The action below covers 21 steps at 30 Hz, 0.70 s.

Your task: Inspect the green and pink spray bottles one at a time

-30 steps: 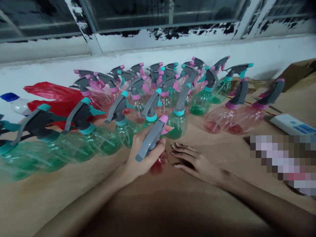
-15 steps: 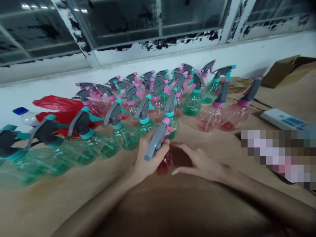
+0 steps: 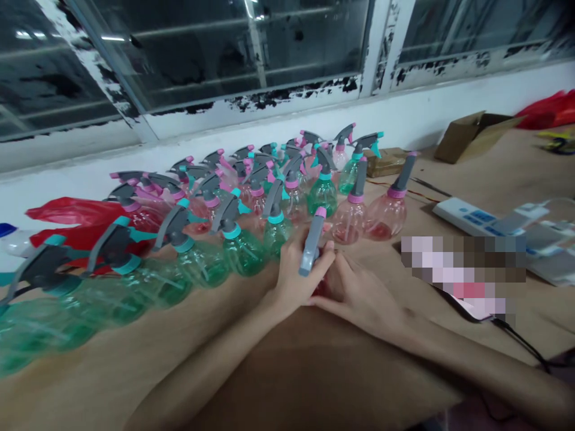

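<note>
A spray bottle [image 3: 313,242] with a grey head, pink nozzle and red liquid stands close in front of me. My left hand [image 3: 294,269] is closed round its neck and head. Around the lower body wraps my right hand [image 3: 366,293], fingers curved against the plastic, which hides most of the bottle. Just beyond are two pink-collared spray bottles, one [image 3: 349,218] nearer and one [image 3: 387,212] to its right. To the left runs a row of green spray bottles [image 3: 245,251] with teal collars.
More pink and green spray bottles crowd toward the wall. A red plastic bag [image 3: 76,212] lies at left. On the right are a white power strip [image 3: 467,215], a phone [image 3: 476,308] with a black cable, and an open cardboard box [image 3: 453,140].
My right hand has closed in from beside the bottle onto its body. My left hand keeps its hold. The view has turned to the right, showing more of the power strip.
</note>
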Tool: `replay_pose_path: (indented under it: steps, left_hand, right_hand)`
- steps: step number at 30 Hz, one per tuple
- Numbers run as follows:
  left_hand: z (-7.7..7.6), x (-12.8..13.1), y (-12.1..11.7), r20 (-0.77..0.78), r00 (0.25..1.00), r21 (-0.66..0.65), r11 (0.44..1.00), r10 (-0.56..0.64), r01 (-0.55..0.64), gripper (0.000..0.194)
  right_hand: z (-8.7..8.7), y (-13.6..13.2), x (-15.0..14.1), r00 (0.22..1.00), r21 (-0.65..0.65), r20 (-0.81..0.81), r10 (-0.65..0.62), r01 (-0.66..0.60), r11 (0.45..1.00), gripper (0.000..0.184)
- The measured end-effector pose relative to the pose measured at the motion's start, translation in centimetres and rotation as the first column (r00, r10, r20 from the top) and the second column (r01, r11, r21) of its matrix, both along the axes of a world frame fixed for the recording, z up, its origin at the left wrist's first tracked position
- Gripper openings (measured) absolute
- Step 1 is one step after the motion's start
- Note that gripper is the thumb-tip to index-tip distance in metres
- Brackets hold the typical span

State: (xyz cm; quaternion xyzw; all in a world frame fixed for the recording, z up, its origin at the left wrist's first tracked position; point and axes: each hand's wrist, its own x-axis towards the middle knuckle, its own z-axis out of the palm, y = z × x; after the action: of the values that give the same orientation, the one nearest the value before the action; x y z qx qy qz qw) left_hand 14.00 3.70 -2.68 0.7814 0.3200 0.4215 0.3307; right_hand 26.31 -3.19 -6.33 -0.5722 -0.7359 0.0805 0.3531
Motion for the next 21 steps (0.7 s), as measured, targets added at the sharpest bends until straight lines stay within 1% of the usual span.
replay_pose_path:
  steps: [2, 4, 7, 10, 13, 16, 17, 18, 21]
  left_hand:
    - [0.0, 0.9, 0.2, 0.008, 1.0, -0.004, 1.0, -0.015, 0.015, 0.025]
    - [-0.1, 1.6, 0.5, 0.011, 0.999, -0.013, 0.999, -0.04, 0.04, 0.028]
    - [0.1, 2.1, 1.0, 0.003, 0.996, -0.026, 0.995, -0.091, 0.091, 0.034]
    - [0.5, 1.8, 1.3, -0.022, 0.992, -0.032, 0.992, -0.126, 0.126, 0.05]
    - [0.7, 0.6, 1.4, -0.058, 0.991, -0.048, 0.992, -0.123, 0.12, 0.063]
    - [0.1, -1.5, 1.2, -0.064, 0.995, -0.02, 0.997, -0.075, 0.074, 0.058]
    - [-0.3, -2.3, 1.0, -0.071, 0.997, -0.041, 0.998, -0.043, 0.04, 0.054]
    - [-0.7, -3.1, 0.7, -0.086, 0.996, -0.091, 0.996, -0.006, -0.001, 0.049]
    - [-2.3, -5.4, -0.3, -0.121, 0.992, -0.164, 0.985, 0.03, -0.05, 0.031]
  right_hand:
    - [-0.1, 0.1, 0.7, 1.0, -0.011, 0.0, -0.019, 0.019, 1.0, 0.064]
    - [-0.1, 0.3, 1.3, 1.0, -0.015, 0.01, -0.011, 0.012, 1.0, 0.063]
    - [-0.1, 0.6, 2.2, 0.999, 0.026, 0.034, 0.011, -0.012, 1.0, 0.061]
    - [0.4, 0.9, 2.7, 0.996, 0.041, 0.086, -0.014, 0.011, 0.999, 0.05]
    - [1.6, 1.2, 2.9, 0.98, 0.0, 0.185, -0.074, 0.075, 0.997, 0.04]
    - [2.8, 1.9, 3.1, 0.958, -0.019, 0.262, -0.112, 0.122, 0.992, 0.042]
    - [3.0, 2.3, 3.1, 0.954, -0.02, 0.272, -0.127, 0.138, 0.99, 0.043]
    - [3.1, 2.7, 3.2, 0.948, -0.018, 0.283, -0.147, 0.158, 0.987, 0.045]
    - [3.0, 4.4, 3.3, 0.92, -0.013, 0.334, -0.204, 0.22, 0.975, 0.051]
